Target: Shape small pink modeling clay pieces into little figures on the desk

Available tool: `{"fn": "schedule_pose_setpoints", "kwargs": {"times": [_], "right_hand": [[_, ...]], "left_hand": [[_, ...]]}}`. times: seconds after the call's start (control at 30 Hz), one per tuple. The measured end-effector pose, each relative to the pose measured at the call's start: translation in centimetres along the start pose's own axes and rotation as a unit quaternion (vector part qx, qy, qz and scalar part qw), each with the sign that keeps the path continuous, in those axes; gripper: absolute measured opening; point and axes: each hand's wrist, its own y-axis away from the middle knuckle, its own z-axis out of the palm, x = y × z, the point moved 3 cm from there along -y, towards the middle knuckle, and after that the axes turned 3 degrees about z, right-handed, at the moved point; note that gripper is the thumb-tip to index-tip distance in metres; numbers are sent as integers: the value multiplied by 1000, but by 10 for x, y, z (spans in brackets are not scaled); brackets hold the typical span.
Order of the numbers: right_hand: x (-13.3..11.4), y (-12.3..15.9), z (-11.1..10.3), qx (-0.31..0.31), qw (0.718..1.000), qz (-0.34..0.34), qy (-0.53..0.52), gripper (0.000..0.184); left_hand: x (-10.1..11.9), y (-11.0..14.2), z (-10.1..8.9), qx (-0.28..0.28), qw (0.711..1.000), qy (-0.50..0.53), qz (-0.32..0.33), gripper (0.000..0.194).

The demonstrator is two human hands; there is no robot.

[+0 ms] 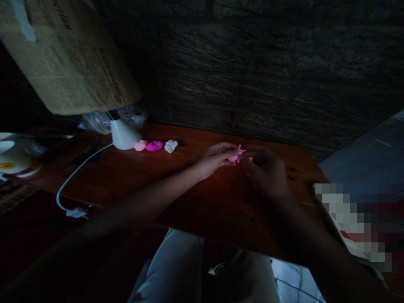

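Note:
My left hand [214, 160], with a ring on one finger, is closed around a small pink clay figure [235, 157] with thin bits sticking up from its top. Close against its right side is my right hand [267, 168], dim and slightly blurred, its fingers curled together. A small bit of pink clay [250, 158] shows at its fingertips. Farther left on the wooden table [202, 198] lie a pale pink clay lump [140, 145], a bright magenta clay lump [154, 146] and a white clay lump [171, 146].
A lamp with a white base [123, 134] and a newsprint-patterned shade [78, 63] stands at the back left, its white cable [65, 185] hanging over the front edge. Clear plastic [97, 122] lies behind it. A white cup [9, 155] is far left. A dark brick wall [240, 71] rises behind.

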Motion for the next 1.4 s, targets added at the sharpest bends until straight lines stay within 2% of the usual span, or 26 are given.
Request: {"fn": "schedule_pose_setpoints", "kwargs": {"times": [0.37,0.8,1.4], "right_hand": [[-1,-1,-2,13,1000,-10,3,52],[-3,-1,-2,8,1000,-8,25,54],[-4,1,-1,-2,999,-15,32,51]], "left_hand": [[-1,-1,-2,-5,1000,30,3,29],[-2,-1,-2,-10,1000,19,7,34],[-1,0,-2,2,1000,-4,-4,30]]}}
